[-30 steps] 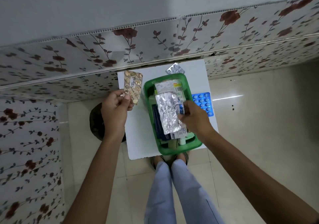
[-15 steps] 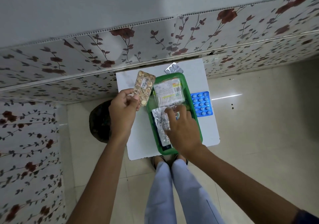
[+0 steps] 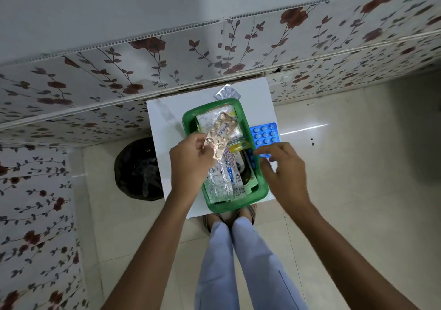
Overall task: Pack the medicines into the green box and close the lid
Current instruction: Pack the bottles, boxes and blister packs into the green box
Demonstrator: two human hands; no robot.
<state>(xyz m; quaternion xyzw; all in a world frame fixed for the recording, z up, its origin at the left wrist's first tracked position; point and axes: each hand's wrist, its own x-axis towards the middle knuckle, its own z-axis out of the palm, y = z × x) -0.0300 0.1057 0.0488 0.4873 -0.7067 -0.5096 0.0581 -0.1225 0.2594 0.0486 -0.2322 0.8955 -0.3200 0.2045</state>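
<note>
Just right of centre frame, the right hand (image 3: pixel 284 168) is spread open and empty, its fingertips at the near edge of the blue blister pack (image 3: pixel 265 135), which lies on the surface (image 3: pixel 164 118) directly above it, beside the green box (image 3: pixel 261 190). Further up and left, a tan tablet strip (image 3: pixel 220 137) is pinched in the left hand (image 3: pixel 191 161) over the box, its long axis slanting toward upper right. The right hand is judged nearer the blue pack.

The room was evenly, softly lit. A bright streak of glare lay on the glossy floor tiles (image 3: pixel 307 128). Wide-angle distortion bowed the flowered wall (image 3: pixel 167 54). Both hands were slightly motion-blurred; shadows stayed faint.
</note>
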